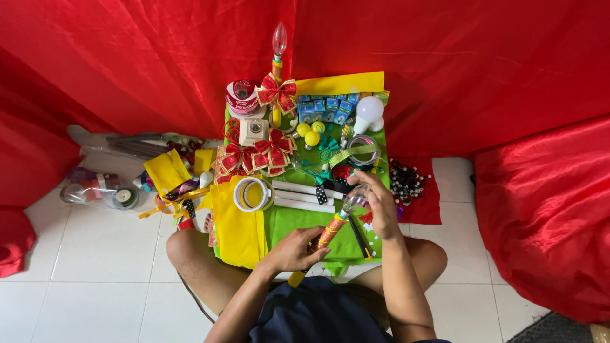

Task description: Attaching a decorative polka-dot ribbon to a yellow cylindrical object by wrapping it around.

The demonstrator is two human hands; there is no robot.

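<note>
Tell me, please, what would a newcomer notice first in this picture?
First, the red cloth that fills the background and sides. Next, the green mat in the centre, crowded with red-and-gold bows, a white bulb and tape rolls. In front, the left hand holds a patterned candle-shaped lamp, while the right hand grips its clear bulb.

Craft supplies spread on a mat [298, 219] before the seated person

Tape roll [252, 194] lies left of the tubes [298, 197]; bows [257, 152] behind it; round bulb [369, 109] at the far right; beads [406, 181] right of the mat.
</note>
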